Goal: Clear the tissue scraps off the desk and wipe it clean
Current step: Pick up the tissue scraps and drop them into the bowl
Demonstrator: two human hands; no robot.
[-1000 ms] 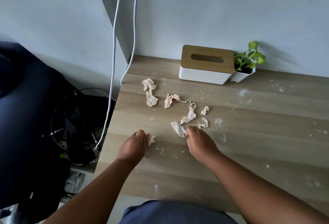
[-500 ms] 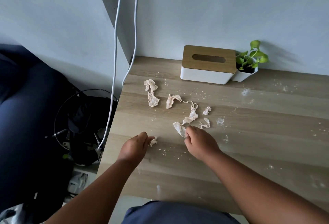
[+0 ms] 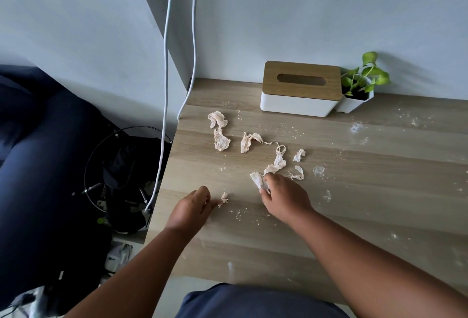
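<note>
Several crumpled pale tissue scraps lie on the wooden desk (image 3: pixel 354 191). My right hand (image 3: pixel 285 198) pinches one white scrap (image 3: pixel 258 180) at the near end of a long twisted strand (image 3: pixel 277 162). My left hand (image 3: pixel 191 210) pinches a tiny scrap (image 3: pixel 223 198) at its fingertips, low on the desk. Farther back lie a curled scrap (image 3: pixel 219 130), another folded one (image 3: pixel 247 142), and two small bits (image 3: pixel 298 163) to the right. White crumbs and smears dot the wood.
A white tissue box with a wooden lid (image 3: pixel 300 88) stands against the wall beside a small potted plant (image 3: pixel 359 87). Two white cables (image 3: pixel 166 90) hang past the desk's left edge. A fan and dark clutter (image 3: pixel 121 173) sit on the floor to the left.
My left hand has closed its fingertips on the tiny scrap near it. My right hand has kept its pinch on the white scrap and shifted slightly.
</note>
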